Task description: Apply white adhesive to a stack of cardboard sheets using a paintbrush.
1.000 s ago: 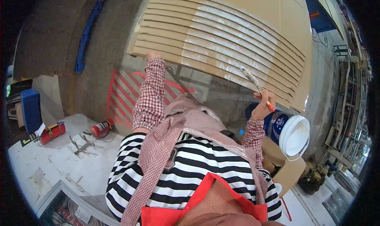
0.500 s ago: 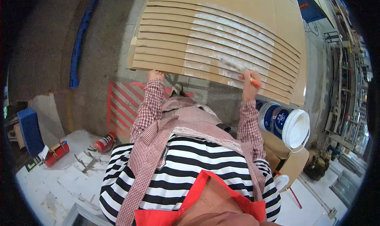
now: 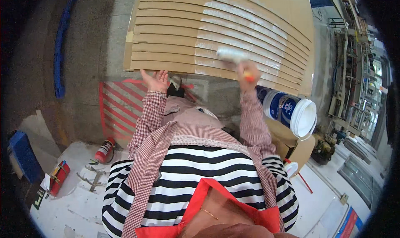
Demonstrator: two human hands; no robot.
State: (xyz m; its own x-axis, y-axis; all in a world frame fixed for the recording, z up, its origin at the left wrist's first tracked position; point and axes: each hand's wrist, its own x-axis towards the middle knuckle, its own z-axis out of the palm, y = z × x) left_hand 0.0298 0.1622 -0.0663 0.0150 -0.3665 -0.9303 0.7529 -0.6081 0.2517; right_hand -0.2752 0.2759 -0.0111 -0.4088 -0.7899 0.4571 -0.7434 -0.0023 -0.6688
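Brown cardboard sheets (image 3: pixel 164 37) lie fanned out in overlapping strips in front of me. A wet-looking white coating (image 3: pixel 233 26) covers the middle and right part of the strips. My right hand (image 3: pixel 248 76) is closed around the red and yellow handle of a paint roller (image 3: pixel 231 54). Its white head, blurred by motion, is over the near strips; whether it touches them I cannot tell. At the near left edge of the sheets my left hand (image 3: pixel 156 81) is palm up, fingers apart, holding nothing.
Blue and white buckets (image 3: pixel 287 109) stand at the near right, beside an open cardboard box (image 3: pixel 302 150). Fire extinguishers (image 3: pixel 105 150) are at the lower left, near a red-striped floor marking (image 3: pixel 121 108). Metal racks (image 3: pixel 346 71) line the right side.
My left hand has let go of the cardboard edge and turned palm up. My right hand has shifted left with the roller. The whole view has shifted somewhat.
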